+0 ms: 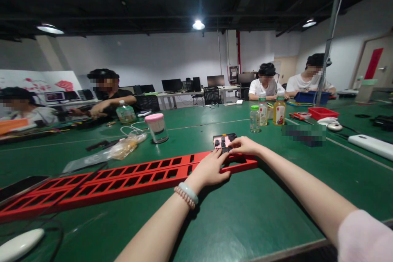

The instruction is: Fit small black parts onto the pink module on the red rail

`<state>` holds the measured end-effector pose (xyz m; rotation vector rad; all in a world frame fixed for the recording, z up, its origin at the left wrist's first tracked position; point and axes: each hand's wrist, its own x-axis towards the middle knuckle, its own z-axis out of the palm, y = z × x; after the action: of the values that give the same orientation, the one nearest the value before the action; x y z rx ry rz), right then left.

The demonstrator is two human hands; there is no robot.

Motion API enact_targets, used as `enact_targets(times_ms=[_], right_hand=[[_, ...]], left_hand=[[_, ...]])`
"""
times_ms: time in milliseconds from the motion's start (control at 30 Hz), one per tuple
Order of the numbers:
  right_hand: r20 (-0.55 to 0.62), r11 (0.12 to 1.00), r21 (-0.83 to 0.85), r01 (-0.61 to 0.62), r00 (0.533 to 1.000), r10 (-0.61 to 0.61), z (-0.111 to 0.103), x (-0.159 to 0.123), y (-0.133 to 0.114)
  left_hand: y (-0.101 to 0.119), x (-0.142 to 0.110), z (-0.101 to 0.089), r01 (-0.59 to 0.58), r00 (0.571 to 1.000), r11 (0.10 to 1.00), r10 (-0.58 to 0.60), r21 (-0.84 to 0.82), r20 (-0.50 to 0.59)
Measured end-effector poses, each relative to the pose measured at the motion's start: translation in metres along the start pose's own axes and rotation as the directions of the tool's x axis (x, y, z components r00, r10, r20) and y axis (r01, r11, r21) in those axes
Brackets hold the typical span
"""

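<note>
A small black open box (224, 135) with a pink insert (218, 143) and several black pieces in it lies at the far right part of a long red slotted frame (181, 170). My left hand (210, 168), with two bracelets at the wrist, reaches its fingertips to the near edge of the box, thumb spread apart. From the right, my right hand (245, 146) has its fingers bent together at the box's right side. Whatever is between those fingertips is too small to make out.
A pink-lidded jar (157, 129) and a clear plastic bag (116, 150) stand and lie left of the box. Drink bottles (279, 109), a red tray (324, 113) and a white power strip (370, 145) are to the right. Several people sit across the green table (260, 213).
</note>
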<state>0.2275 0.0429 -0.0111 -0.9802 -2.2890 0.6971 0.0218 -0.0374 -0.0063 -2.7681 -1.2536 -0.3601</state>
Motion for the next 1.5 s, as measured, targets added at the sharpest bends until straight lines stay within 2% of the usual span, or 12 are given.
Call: enact_targets(times_ms=[500, 1100, 1500], right_hand=[[0.064, 0.999, 0.048, -0.007, 0.998, 0.004, -0.001, 0.002, 0.010], [0.081, 0.999, -0.039, -0.005, 0.997, 0.008, 0.001, 0.007, 0.014], [0.086, 0.988, -0.153, 0.005, 0.996, 0.008, -0.006, 0.003, 0.002]], left_hand=[[0.002, 0.002, -0.002, -0.015, 1.000, 1.000, 0.015, 0.013, 0.001], [0.001, 0.004, -0.001, -0.039, 0.999, 0.999, 0.039, 0.004, -0.015], [0.002, 0.005, -0.001, -0.007, 1.000, 1.000, 0.007, 0.015, 0.002]])
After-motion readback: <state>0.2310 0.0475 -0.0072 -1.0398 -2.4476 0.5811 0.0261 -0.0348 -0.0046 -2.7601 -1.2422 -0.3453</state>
